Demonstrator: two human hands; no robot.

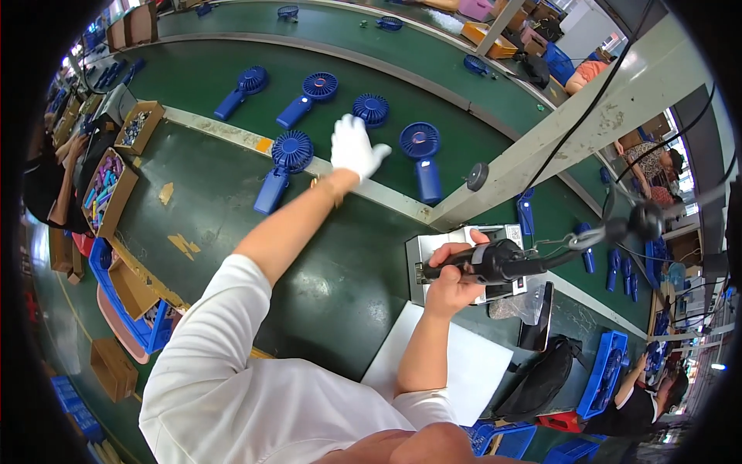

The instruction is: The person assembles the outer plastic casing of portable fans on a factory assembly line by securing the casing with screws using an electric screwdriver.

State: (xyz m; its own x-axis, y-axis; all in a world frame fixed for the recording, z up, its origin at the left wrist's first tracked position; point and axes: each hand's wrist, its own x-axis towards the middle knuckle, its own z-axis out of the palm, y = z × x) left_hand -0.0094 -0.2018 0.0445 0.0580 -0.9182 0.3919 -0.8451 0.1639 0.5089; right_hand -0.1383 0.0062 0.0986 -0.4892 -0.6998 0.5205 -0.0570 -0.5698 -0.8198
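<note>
Just now, the white-gloved left hand (357,150) is held out over the pale bench edge (209,127) in the upper middle of the frame, its fingers extended and its thumb spread away to the right. Directly beyond the fingertips, a round blue fan head (371,110) is seen on the green belt (193,66); whatever lies below that head is covered by the glove, so whether it is touched or gripped cannot be told. The hand is flanked by more fans: one blue handheld fan (292,151) is laid to its left, near the wrist, its handle pointed to the lower left, and a second upright-lying fan (420,141) is placed to the right of the thumb, apart from it. Right of the frame's centre, a black power screwdriver (491,263) is clasped by the bare right hand (456,284), with the fingers and thumb wrapped around its body. Its tip is pointed left, above a silver-grey box (418,249), and a white sheet (479,365) is spread below, partly covered by the right forearm.
</note>
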